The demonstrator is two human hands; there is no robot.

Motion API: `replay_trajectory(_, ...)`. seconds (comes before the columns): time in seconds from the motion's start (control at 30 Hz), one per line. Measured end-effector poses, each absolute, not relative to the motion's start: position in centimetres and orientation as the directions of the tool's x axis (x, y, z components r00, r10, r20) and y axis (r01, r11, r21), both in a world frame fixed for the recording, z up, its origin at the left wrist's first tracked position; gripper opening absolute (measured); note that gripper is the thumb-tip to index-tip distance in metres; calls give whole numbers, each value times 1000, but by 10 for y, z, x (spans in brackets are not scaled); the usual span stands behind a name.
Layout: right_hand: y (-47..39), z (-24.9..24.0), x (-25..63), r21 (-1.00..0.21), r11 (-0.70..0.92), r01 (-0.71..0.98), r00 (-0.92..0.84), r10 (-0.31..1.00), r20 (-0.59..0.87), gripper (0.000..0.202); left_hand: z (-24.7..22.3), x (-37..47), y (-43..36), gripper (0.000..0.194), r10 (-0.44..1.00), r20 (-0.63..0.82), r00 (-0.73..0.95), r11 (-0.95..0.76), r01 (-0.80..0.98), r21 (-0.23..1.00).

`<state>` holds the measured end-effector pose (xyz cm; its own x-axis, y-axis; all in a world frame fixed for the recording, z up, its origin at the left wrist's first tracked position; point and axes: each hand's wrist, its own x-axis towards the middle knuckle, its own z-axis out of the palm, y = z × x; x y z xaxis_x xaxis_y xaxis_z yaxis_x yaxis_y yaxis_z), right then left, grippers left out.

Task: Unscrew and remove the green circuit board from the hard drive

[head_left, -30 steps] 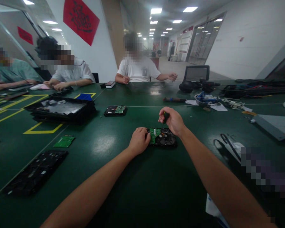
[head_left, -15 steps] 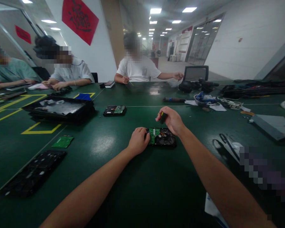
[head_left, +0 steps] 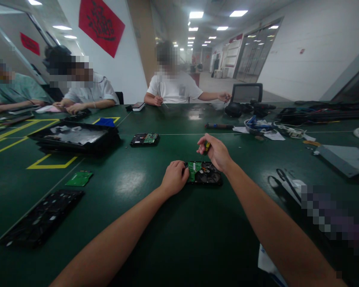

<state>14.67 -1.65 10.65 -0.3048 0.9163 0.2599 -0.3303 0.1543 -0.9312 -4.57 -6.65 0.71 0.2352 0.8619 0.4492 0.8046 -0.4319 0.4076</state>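
Note:
In front of me a black hard drive point(head_left: 212, 176) lies flat on the dark green table, a green circuit board point(head_left: 194, 170) showing on its left half. My left hand point(head_left: 176, 176) is closed around the drive's left end, fingers at the far side and thumb near the board. Above the drive, my right hand point(head_left: 217, 153) grips a screwdriver point(head_left: 208, 146) with a black and yellow handle. Its thin shaft points down towards the board's right edge; whether the tip sits in a screw is too small to tell.
Another hard drive point(head_left: 144, 139) lies farther off, left of centre. To the left are a loose green circuit board point(head_left: 79, 178), a black housing point(head_left: 44, 217) and a black tray point(head_left: 74, 135). A grey metal box point(head_left: 345, 159) stands right. Several people sit across the table.
The screwdriver handle has turned and tilted slightly in my right hand, with more yellow showing and the fingers shifted. My left hand and the hard drive have stayed put.

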Motion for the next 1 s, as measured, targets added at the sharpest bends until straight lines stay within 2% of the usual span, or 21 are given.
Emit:
replay_trajectory(0.1, -16, 107, 147, -928, 151, -341, -277, 927, 252, 39, 7, -46, -66, 12, 862, 446, 241, -435, 804, 406)
replay_trajectory(0.23, -13, 104, 149, -939, 191, -286, -199, 947, 253, 25, 7, -46, -66, 11, 865, 441, 238, -430, 806, 407)
replay_trajectory(0.33, -11, 101, 149, -946, 212, -244, -157, 954, 254, 21, 7, -46, -66, 11, 868, 436, 237, -426, 808, 408)
replay_trajectory(0.43, -11, 101, 149, -929, 212, -304, -164, 949, 271, 20, 7, -46, -66, 11, 867, 434, 243, -429, 807, 406)
replay_trajectory(0.57, -12, 103, 149, -934, 174, -313, -239, 937, 255, 29, 6, -47, -65, 11, 862, 442, 249, -438, 804, 402)
replay_trajectory(0.8, -13, 105, 149, -930, 139, -340, -256, 938, 233, 42, 4, -47, -65, 14, 862, 443, 247, -434, 811, 393)
replay_trajectory(1.0, -10, 102, 151, -941, 221, -256, -208, 938, 277, 24, 6, -46, -65, 15, 868, 438, 234, -422, 814, 400)
